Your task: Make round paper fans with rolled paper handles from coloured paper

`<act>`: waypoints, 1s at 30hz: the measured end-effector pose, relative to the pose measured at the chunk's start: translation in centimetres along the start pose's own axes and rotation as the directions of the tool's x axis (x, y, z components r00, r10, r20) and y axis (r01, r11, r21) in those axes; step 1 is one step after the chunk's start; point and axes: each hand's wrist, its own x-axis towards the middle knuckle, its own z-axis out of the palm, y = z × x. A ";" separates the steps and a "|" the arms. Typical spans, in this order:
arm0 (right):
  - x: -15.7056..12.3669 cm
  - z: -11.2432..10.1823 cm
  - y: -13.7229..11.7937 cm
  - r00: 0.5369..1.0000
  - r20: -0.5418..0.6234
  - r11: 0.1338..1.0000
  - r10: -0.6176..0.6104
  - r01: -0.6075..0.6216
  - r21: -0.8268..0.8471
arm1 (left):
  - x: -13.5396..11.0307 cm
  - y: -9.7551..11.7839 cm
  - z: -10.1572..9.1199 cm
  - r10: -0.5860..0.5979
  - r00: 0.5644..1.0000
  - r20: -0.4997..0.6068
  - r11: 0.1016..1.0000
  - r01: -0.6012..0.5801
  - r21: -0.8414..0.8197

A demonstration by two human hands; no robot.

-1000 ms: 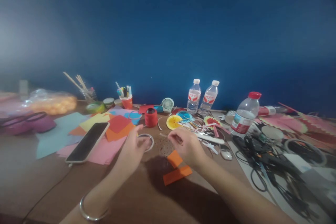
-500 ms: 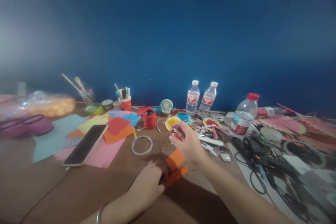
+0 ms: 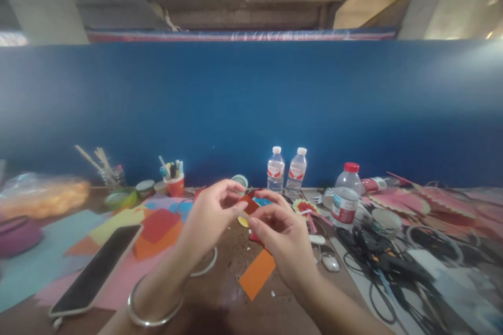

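Observation:
Both hands are raised above the brown table [image 3: 220, 309], pinching a small orange paper piece [image 3: 249, 203] between them. My left hand [image 3: 208, 220] grips its left edge with thumb and fingers; a silver bangle [image 3: 151, 306] circles that wrist. My right hand [image 3: 281, 235] pinches the piece from the right. Below them an orange paper rectangle [image 3: 257, 274] lies flat on the table. A white ring [image 3: 205, 267] lies partly hidden behind my left forearm.
A black phone [image 3: 96, 269] rests on coloured paper sheets [image 3: 157, 227] at the left. Two water bottles [image 3: 285, 170] and a larger red-capped bottle [image 3: 345, 196] stand at the back. Tangled black cables [image 3: 387, 267] fill the right side. A red pen cup [image 3: 175, 184] stands by the blue wall.
My left hand left the table and rose to meet my right hand. Both now pinch a small orange piece. The camera tilted up, showing the ceiling beams.

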 end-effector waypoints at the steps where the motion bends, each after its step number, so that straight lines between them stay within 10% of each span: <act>1: 0.3 0.2 -0.2 1.000 -0.015 1.000 -0.002 0.002 0.008 | 0.1 0.5 0.2 0.001 1.000 -0.017 1.000 -0.001 -0.009; 15: -0.8 1.0 -0.4 0.989 -0.096 0.990 -0.110 0.118 0.079 | -0.3 -0.5 1.2 -0.115 0.971 -0.209 0.984 0.082 -0.160; 22: 0.6 1.2 1.2 0.985 -0.073 0.951 0.159 -0.133 0.277 | -0.6 -0.5 1.8 -0.108 0.992 -0.062 0.963 0.089 -0.256; 30: 1.2 0.7 1.5 0.981 -0.112 0.961 0.158 -0.127 0.247 | -0.7 0.4 1.8 -0.049 0.995 0.087 0.955 0.072 -0.287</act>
